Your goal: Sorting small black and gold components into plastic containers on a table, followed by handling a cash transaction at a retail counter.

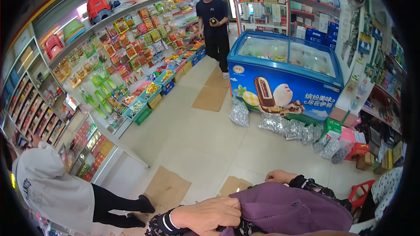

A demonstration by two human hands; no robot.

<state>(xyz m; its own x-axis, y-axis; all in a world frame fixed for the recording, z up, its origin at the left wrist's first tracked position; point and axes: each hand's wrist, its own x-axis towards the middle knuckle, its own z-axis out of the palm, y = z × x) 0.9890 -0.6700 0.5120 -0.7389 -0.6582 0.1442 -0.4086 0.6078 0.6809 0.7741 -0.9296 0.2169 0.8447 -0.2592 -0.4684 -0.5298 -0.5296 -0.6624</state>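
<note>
Purple garment (302, 203): likely light, soft, floppy; best gathered by edge. Left hand (208, 214) fingers curled at edge, right hand (280, 176) fingers bent; can't tell if grasping.

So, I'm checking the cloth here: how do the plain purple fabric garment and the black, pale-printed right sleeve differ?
The purple garment is plain; the black sleeve carries a pale print. The garment has a zip-like line; the sleeve shows none. The garment spreads out by the left hand; the sleeve runs back from the right hand. Both are cloth.
</note>
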